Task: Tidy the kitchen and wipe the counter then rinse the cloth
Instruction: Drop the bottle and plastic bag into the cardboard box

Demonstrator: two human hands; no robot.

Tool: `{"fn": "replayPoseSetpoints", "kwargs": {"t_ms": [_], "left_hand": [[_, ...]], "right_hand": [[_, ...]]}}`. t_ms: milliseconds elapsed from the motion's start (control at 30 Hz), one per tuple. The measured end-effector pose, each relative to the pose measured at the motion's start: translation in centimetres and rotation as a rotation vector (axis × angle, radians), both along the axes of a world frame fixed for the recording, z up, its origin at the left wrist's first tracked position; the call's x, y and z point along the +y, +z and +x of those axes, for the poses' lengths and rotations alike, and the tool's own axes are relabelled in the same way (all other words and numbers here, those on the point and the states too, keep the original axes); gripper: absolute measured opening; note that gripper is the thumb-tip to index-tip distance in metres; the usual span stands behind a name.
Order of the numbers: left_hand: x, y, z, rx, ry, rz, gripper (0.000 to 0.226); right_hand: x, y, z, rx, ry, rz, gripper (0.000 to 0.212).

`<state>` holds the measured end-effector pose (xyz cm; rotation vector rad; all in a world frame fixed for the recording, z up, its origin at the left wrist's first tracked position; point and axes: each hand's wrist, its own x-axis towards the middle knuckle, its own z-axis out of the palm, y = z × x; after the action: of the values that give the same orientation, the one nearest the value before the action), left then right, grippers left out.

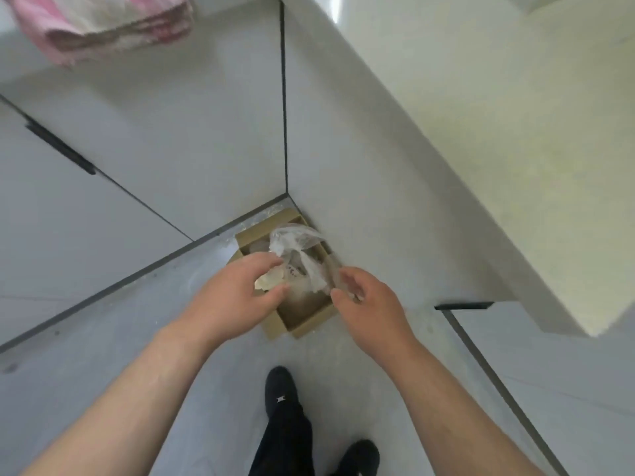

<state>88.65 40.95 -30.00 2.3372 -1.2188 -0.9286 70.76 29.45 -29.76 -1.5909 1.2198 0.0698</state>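
Bag (298, 242) between left hand (233, 298) and right hand (371, 304)

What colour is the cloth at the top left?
The cloth is pink and whitish, best seen in the head view.

A: How many of each?
B: One open brown cardboard box (304, 327), one crumpled clear plastic bag (294, 238), one pink-and-white folded cloth (103, 25).
A: And the person?
B: One left hand (230, 292), one right hand (369, 300), two black shoes (280, 388).
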Motion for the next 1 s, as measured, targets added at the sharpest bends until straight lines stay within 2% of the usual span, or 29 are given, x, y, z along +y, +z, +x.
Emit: {"fn": "replayPoseSetpoints", "kwargs": {"t_ms": [267,500,733,1000], "left_hand": [[2.6,11.2,-9.3,0.003,-0.140,-0.015,0.038],[2.8,17.9,-24.4,0.086,-0.291,-0.092,0.036],[2.5,21.7,-42.2,0.185,-0.513,-0.180,0.026],[2.1,19.6,-54.5,0.338,-0.673,-0.079,0.021]], "right_hand": [[3.3,11.3,-13.3,-0.045,-0.074,-0.059,0.039],[9.1,16.4,-31.0,-0.074,-0.332,-0.120,0.033],[16.3,19.7,-49.6,-0.055,-0.659,-0.203,0.030],[22.6,18.1,-64.0,0.060,-1.105,-0.184,0.020]]}}
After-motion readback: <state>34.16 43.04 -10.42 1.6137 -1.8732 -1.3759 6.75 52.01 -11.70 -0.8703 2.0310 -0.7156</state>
